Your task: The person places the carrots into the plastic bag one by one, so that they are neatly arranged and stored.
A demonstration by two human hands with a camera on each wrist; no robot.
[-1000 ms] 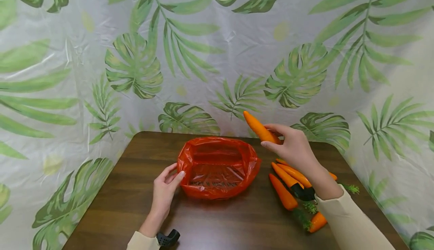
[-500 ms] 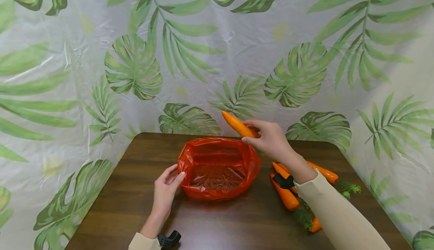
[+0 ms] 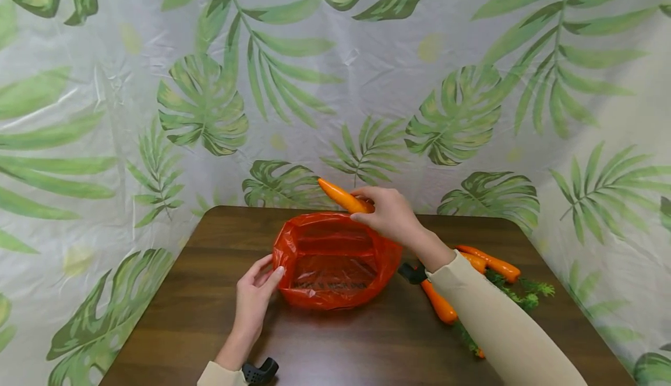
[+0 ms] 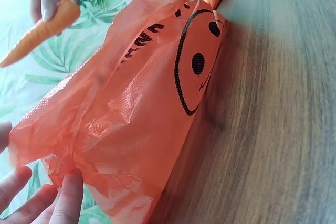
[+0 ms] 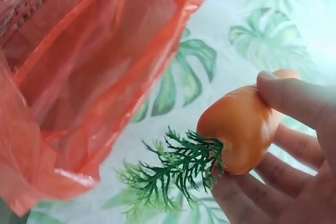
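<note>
My right hand grips an orange carrot by its thick end, above the far right rim of a red plastic bag. The carrot's tip points up and to the left, and in the right wrist view its green leafy top hangs toward the bag. The bag stands with its mouth wide. At the bag's left side, my left hand holds the rim between thumb and fingers. Black print and a drawn face show on the bag's side in the left wrist view.
Several more carrots with green tops lie on the right of the brown wooden table, partly hidden by my right sleeve. A leaf-patterned sheet hangs behind the table.
My right hand has carried the carrot leftward, from above the carrots on the right to over the bag's far rim. My left hand has stayed at the bag.
</note>
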